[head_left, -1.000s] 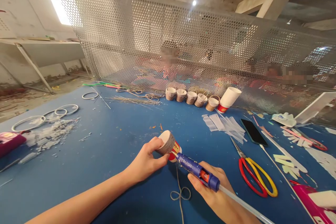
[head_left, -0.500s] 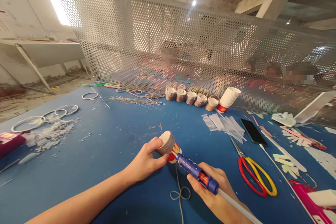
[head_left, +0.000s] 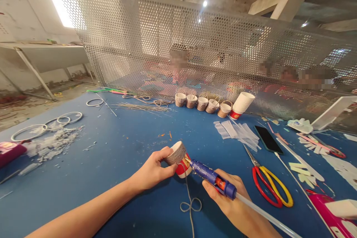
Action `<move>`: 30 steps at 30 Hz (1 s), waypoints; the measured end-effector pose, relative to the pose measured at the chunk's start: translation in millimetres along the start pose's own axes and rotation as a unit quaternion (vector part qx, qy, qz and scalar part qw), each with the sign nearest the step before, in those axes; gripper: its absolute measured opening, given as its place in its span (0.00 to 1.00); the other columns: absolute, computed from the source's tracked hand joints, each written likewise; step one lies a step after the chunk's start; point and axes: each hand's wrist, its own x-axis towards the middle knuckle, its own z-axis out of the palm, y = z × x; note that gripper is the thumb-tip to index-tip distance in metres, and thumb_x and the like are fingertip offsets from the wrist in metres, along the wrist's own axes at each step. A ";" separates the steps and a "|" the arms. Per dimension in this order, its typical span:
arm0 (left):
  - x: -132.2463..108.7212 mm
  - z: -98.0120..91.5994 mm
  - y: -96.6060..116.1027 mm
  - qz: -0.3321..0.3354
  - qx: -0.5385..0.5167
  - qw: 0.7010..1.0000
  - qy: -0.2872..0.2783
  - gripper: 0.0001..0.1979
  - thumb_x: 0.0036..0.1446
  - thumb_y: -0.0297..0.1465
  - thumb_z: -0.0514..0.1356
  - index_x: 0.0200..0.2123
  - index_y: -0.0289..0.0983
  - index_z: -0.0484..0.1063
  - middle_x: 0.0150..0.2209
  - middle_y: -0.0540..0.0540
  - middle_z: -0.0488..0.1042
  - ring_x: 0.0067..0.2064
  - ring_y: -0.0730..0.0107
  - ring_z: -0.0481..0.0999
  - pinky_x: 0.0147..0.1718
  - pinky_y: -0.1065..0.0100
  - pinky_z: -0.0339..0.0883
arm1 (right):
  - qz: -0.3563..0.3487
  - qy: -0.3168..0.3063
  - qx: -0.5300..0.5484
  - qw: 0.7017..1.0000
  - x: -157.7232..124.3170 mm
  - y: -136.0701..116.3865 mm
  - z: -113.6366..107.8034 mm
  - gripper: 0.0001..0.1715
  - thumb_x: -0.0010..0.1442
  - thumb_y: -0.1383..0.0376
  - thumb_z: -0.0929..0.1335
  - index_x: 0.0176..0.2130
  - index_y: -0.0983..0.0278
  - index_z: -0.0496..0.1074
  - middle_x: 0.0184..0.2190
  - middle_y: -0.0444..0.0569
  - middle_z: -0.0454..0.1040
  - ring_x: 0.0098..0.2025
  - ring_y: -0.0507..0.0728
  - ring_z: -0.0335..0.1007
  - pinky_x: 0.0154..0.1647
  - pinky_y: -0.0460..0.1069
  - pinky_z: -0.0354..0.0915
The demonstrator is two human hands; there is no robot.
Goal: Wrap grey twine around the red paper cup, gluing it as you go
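Perforated metal sheeting (head_left: 134, 37) stands across the far side, and before it spreads a blue tabletop (head_left: 117, 137). Near the sheeting, five cord-wrapped cups (head_left: 202, 103) form a row, with a stack of paper cups (head_left: 243, 104) leaning at its right end. Scissors with red and yellow handles (head_left: 269, 186) lie to the right of both hands.

The right hand (head_left: 230, 195) is curled around a blue glue gun (head_left: 209, 173), its thumb at the left below the barrel and the other fingers mostly hidden behind; a clear glue stick (head_left: 262, 210) runs out of the back. The left hand (head_left: 156, 167) is closed partway, just wide enough to pinch a paper cup (head_left: 180, 157) above the table. Its index finger lies along the upper left of the cup near the rim, its thumb across the lower left side, so the cup sits between them, tilted with its mouth toward the upper left.

Grey cord (head_left: 187, 189) covers the cup's upper part, crosses the bare red band and trails down into loops. The gun's nozzle (head_left: 187, 160) points at that band, near the cord's lower edge; contact is hard to make out.
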 end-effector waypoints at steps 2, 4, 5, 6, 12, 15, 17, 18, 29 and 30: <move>0.5 -0.6 0.3 -0.004 -0.006 1.000 -0.007 0.06 0.48 0.29 0.57 0.29 0.33 0.71 0.30 0.49 0.68 0.33 0.69 0.67 0.35 0.70 0.63 | 0.009 -0.013 0.001 1.000 -0.2 -0.7 -1.1 0.19 0.62 0.52 0.63 0.26 0.60 0.69 0.21 0.42 0.74 0.26 0.54 0.71 0.30 0.44 0.66; 0.6 -1.0 0.8 -0.006 -0.011 1.000 -0.015 0.06 0.49 0.29 0.57 0.29 0.32 0.71 0.30 0.49 0.67 0.34 0.69 0.67 0.36 0.69 0.63 | 0.011 -0.013 0.002 1.000 -0.5 -0.8 -1.7 0.19 0.61 0.52 0.63 0.25 0.60 0.68 0.20 0.42 0.73 0.25 0.54 0.71 0.30 0.44 0.66; 0.4 -1.1 1.2 -0.007 -0.013 1.000 -0.017 0.06 0.49 0.29 0.57 0.29 0.32 0.71 0.30 0.49 0.67 0.33 0.69 0.67 0.36 0.69 0.62 | 0.011 -0.009 0.001 1.000 -0.5 -0.6 -1.9 0.20 0.61 0.51 0.63 0.25 0.60 0.68 0.20 0.43 0.74 0.26 0.54 0.71 0.30 0.45 0.67; 0.1 -1.2 1.5 -0.009 -0.014 1.000 -0.018 0.05 0.49 0.29 0.57 0.29 0.32 0.71 0.29 0.49 0.67 0.33 0.70 0.67 0.35 0.69 0.62 | 0.012 -0.006 -0.001 1.000 -0.6 -0.2 -2.1 0.20 0.61 0.51 0.63 0.25 0.60 0.69 0.22 0.44 0.75 0.26 0.54 0.72 0.30 0.44 0.67; -1.0 -1.8 1.0 -0.009 -0.030 0.999 -0.028 0.06 0.49 0.29 0.58 0.30 0.32 0.72 0.30 0.49 0.68 0.33 0.70 0.67 0.36 0.69 0.63 | -0.002 -0.009 -0.004 1.000 -2.8 0.4 -1.4 0.19 0.61 0.52 0.63 0.26 0.60 0.70 0.22 0.44 0.75 0.27 0.55 0.73 0.30 0.44 0.68; -0.6 -2.5 -0.1 -0.016 -0.061 0.997 -0.037 0.08 0.50 0.31 0.59 0.32 0.32 0.72 0.31 0.48 0.70 0.35 0.68 0.69 0.37 0.68 0.64 | -0.009 0.002 0.000 1.000 -2.6 -0.7 -1.5 0.19 0.60 0.52 0.63 0.25 0.60 0.70 0.23 0.46 0.76 0.27 0.55 0.73 0.31 0.45 0.69; -0.3 -2.9 0.2 -0.025 -0.084 0.995 -0.041 0.09 0.49 0.31 0.59 0.33 0.32 0.73 0.31 0.48 0.71 0.35 0.68 0.69 0.37 0.68 0.65 | 0.007 0.011 0.006 1.000 -0.9 -1.5 -3.0 0.20 0.60 0.51 0.63 0.24 0.60 0.70 0.21 0.46 0.75 0.26 0.55 0.73 0.29 0.45 0.69; -0.1 -2.9 0.6 -0.029 -0.094 0.994 -0.041 0.09 0.49 0.31 0.60 0.33 0.32 0.73 0.31 0.48 0.71 0.34 0.68 0.70 0.37 0.69 0.65 | 0.019 0.016 0.010 1.000 0.2 -2.1 -4.2 0.22 0.60 0.50 0.63 0.24 0.60 0.70 0.20 0.46 0.74 0.25 0.55 0.72 0.28 0.45 0.69; -0.3 1.4 3.9 -0.048 -0.117 0.991 -0.036 0.10 0.48 0.34 0.62 0.31 0.32 0.73 0.29 0.48 0.74 0.32 0.68 0.72 0.34 0.69 0.67 | -0.032 0.015 -0.006 0.999 -6.2 -9.9 2.9 0.23 0.62 0.49 0.61 0.26 0.60 0.70 0.21 0.46 0.75 0.25 0.55 0.73 0.29 0.46 0.69; -0.4 1.6 3.9 -0.047 -0.112 0.992 -0.035 0.10 0.48 0.33 0.62 0.31 0.32 0.73 0.29 0.48 0.74 0.32 0.68 0.72 0.34 0.69 0.66 | -0.040 0.020 -0.010 0.999 -6.6 -9.8 4.0 0.23 0.62 0.48 0.61 0.26 0.60 0.71 0.22 0.47 0.76 0.26 0.56 0.74 0.28 0.46 0.68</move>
